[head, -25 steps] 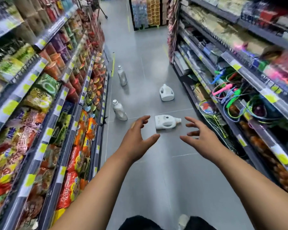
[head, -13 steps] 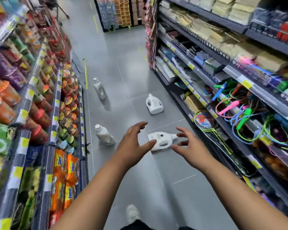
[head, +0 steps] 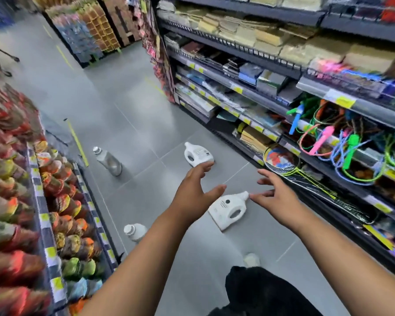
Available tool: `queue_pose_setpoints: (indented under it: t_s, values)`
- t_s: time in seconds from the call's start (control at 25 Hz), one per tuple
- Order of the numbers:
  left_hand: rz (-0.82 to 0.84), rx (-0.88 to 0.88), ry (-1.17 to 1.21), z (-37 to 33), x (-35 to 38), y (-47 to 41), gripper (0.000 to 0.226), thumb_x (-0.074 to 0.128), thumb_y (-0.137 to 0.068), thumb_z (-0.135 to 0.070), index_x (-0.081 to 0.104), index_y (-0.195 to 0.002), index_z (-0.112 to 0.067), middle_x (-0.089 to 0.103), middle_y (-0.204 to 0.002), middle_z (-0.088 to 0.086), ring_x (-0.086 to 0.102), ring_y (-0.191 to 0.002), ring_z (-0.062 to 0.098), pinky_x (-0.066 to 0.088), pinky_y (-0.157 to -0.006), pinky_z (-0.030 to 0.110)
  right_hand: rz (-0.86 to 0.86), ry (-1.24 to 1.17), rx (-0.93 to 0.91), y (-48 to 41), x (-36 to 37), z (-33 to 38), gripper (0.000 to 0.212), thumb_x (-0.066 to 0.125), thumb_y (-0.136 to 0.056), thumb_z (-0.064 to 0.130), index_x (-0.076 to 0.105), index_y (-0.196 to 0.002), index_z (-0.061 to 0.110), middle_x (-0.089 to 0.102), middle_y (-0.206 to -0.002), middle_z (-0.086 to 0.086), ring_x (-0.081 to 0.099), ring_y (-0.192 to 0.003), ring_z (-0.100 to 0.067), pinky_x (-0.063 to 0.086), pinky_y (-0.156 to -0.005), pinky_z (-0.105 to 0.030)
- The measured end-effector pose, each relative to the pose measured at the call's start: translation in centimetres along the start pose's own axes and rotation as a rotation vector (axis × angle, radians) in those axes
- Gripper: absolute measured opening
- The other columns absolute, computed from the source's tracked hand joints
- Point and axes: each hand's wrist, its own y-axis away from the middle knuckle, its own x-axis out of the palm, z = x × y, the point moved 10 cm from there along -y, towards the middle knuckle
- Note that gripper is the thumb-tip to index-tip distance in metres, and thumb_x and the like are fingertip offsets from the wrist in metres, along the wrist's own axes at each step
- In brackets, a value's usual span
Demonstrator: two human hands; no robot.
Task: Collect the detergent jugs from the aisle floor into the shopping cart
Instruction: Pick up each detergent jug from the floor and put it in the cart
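Grey tiled aisle floor (head: 132, 106) runs between stocked shelves. Low in the middle of the frame both hands reach forward, well apart from each other, empty, fingers spread and loosely curved. The left hand (head: 195, 192) hovers up and left of the nearest jug (head: 228, 209); the right hand (head: 276, 197) is just right of its cap, though I cannot tell whether the fingertips touch it.

That jug is white and lies on its side on the floor, cap toward the upper right, moulded handle loop facing up. It looks like stiff plastic with smooth, probably slippery flanks; if full it should be heavy, with liquid shifting as it tilts. The handle loop seems the sure hold, with the other hand under the base; the cap appears to be on.

Further up the frame a second white jug (head: 197, 153) sits on the floor; toward the left stands a grey bottle (head: 108, 160), and a pale bottle (head: 135, 231) shows lower left, half hidden by the left forearm. No shopping cart is in view.
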Motion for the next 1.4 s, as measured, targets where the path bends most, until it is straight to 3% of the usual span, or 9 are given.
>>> queue_pose_setpoints:
  t_s: [0.24,0.36,0.48,0.68,0.88,1.12,1.28,1.4]
  values:
    - [0.138,-0.051,-0.039,3.3,1.7,-9.3,0.057,0.073,-0.082,-0.041,0.046,-0.132,-0.039,0.051,-0.132,-0.013,0.05,-0.119,0.003,0.042,-0.101,0.028,-0.065,-0.119,0.147,-8.1,-0.2,-1.5,0.06,0.073,-0.083,0.018,0.045,-0.134,0.034,0.052,-0.121,0.002,0.062,-0.087,-0.011,0.044,-0.067,-0.017]
    - [0.216,-0.08,-0.021,5.2,3.1,-12.8,0.053,0.073,-0.081,-0.04,0.047,-0.128,-0.043,0.053,-0.128,-0.016,0.051,-0.117,0.002,0.043,-0.099,0.027,-0.086,-0.154,0.214,-10.7,0.5,-2.9,0.059,0.073,-0.083,0.022,0.045,-0.133,0.035,0.052,-0.123,0.003,0.063,-0.092,-0.015,0.045,-0.068,-0.022]
    - [0.255,-0.076,0.002,7.0,4.3,-17.2,0.047,0.073,-0.083,-0.034,0.05,-0.123,-0.043,0.057,-0.123,-0.018,0.053,-0.114,0.0,0.045,-0.099,0.029,-0.144,-0.187,0.282,-13.0,1.6,-5.2,0.061,0.073,-0.082,0.023,0.044,-0.135,0.034,0.051,-0.124,0.004,0.06,-0.101,-0.017,0.046,-0.074,-0.026]
    - [0.393,-0.072,0.018,11.9,7.9,-25.3,0.045,0.074,-0.082,-0.027,0.054,-0.121,-0.037,0.061,-0.121,-0.013,0.056,-0.112,0.001,0.047,-0.097,0.026,-0.302,-0.203,0.388,-17.4,3.8,-10.8,0.061,0.074,-0.081,0.024,0.045,-0.134,0.034,0.052,-0.125,0.004,0.059,-0.097,-0.014,0.047,-0.082,-0.028]
    - [0.564,-0.072,-0.022,20.2,14.9,-32.1,0.045,0.076,-0.081,-0.025,0.052,-0.117,-0.038,0.061,-0.119,-0.009,0.057,-0.109,0.005,0.045,-0.094,0.024,-0.502,-0.26,0.506,-21.8,7.7,-19.4,0.057,0.072,-0.083,0.021,0.045,-0.132,0.032,0.054,-0.121,0.006,0.06,-0.095,-0.015,0.044,-0.073,-0.019]
    - [0.627,-0.092,-0.086,32.6,25.6,-36.6,0.055,0.077,-0.08,-0.033,0.05,-0.128,-0.031,0.058,-0.122,-0.007,0.056,-0.109,0.009,0.046,-0.096,0.026,-0.586,-0.279,0.568,-26.1,13.8,-32.5,0.061,0.073,-0.082,0.026,0.043,-0.134,0.036,0.049,-0.128,0.005,0.058,-0.096,-0.011,0.04,-0.078,-0.02]
    - [0.739,-0.056,-0.138,41.9,34.3,-37.4,0.062,0.077,-0.079,-0.035,0.045,-0.132,-0.033,0.056,-0.12,-0.005,0.056,-0.11,0.013,0.048,-0.096,0.03,-0.642,-0.28,0.632,-27.9,16.7,-43.4,0.067,0.072,-0.082,0.03,0.039,-0.139,0.033,0.047,-0.133,0.004,0.056,-0.092,-0.008,0.039,-0.069,-0.012]
    - [0.814,0.003,-0.224,47.3,40.4,-38.6,0.067,0.078,-0.076,-0.041,0.044,-0.134,-0.035,0.055,-0.122,-0.007,0.055,-0.111,0.014,0.047,-0.099,0.034,-0.68,-0.309,0.658,-29.4,18.5,-50.7,0.07,0.071,-0.083,0.032,0.035,-0.143,0.034,0.045,-0.135,0.002,0.053,-0.099,-0.012,0.039,-0.078,-0.02]
